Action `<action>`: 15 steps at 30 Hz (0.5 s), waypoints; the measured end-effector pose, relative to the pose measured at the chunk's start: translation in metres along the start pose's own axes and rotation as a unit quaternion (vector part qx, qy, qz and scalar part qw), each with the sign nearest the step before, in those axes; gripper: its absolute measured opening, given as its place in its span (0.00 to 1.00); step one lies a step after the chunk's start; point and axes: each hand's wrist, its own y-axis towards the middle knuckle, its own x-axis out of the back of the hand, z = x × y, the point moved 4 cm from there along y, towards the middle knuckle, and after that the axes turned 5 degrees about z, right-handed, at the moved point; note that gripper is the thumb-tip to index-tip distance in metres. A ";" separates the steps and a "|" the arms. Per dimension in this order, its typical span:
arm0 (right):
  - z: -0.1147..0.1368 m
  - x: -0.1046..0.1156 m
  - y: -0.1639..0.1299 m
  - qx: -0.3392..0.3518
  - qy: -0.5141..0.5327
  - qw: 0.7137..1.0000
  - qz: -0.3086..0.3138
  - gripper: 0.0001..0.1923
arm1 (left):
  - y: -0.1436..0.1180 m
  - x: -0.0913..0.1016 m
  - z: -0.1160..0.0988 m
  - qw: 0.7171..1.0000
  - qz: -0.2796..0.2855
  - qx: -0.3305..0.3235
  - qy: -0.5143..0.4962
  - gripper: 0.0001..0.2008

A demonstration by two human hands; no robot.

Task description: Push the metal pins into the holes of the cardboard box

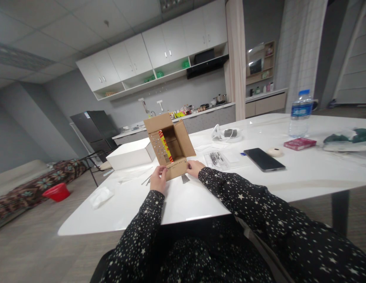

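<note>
A small brown cardboard box point(179, 146) stands open on the white table, its flaps spread and its inside facing me. Red and yellow tape runs along the left flap, beside many small pale dots. Across the near flap point(177, 168) goes a row of small dark dots. My left hand point(158, 180) pinches this flap at its left edge, and my right hand point(196, 168) has its fingers closed at the right edge. Several thin grey metal pieces point(185, 179) lie under the flap between my hands. Other thin sticks point(146, 181) lie beside my left hand.
Left of the box are a white carton point(130, 154) and crumpled tissue point(100, 197). To the right lie a clear case of small dark metal pieces point(217, 159), a phone point(264, 159), a pink box point(300, 144) and a water bottle point(300, 114). A white corded device point(228, 134) sits behind.
</note>
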 end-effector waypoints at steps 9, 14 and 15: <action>-0.002 -0.002 0.002 0.002 0.001 1.000 -0.005 0.07 | 0.001 -0.002 0.001 1.000 0.010 -0.014 -0.006 0.08; -0.002 -0.003 0.002 -0.003 0.001 1.000 0.000 0.07 | 0.001 -0.004 0.001 1.000 0.019 -0.021 -0.010 0.09; -0.002 -0.002 0.002 -0.003 0.001 1.000 0.000 0.07 | 0.001 -0.003 0.000 1.000 0.019 -0.021 -0.009 0.10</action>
